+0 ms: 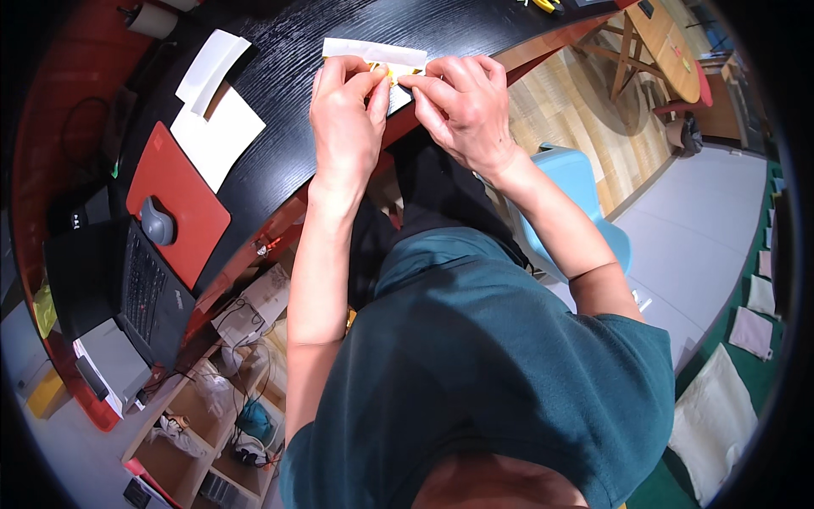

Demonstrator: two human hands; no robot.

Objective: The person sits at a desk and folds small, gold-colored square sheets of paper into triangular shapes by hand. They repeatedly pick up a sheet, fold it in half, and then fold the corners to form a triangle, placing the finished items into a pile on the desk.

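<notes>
paper (pixel 375 51) stretches lengthwise from left hand (pixel 348 114) to right hand (pixel 471 103)

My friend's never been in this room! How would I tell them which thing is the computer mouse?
Start at the big black desk and look left for the open laptop. Right beside its keyboard is a flat red mat. The mouse sits on that: a smooth grey lump, rounded, unlike the flat white papers nearby.
</notes>
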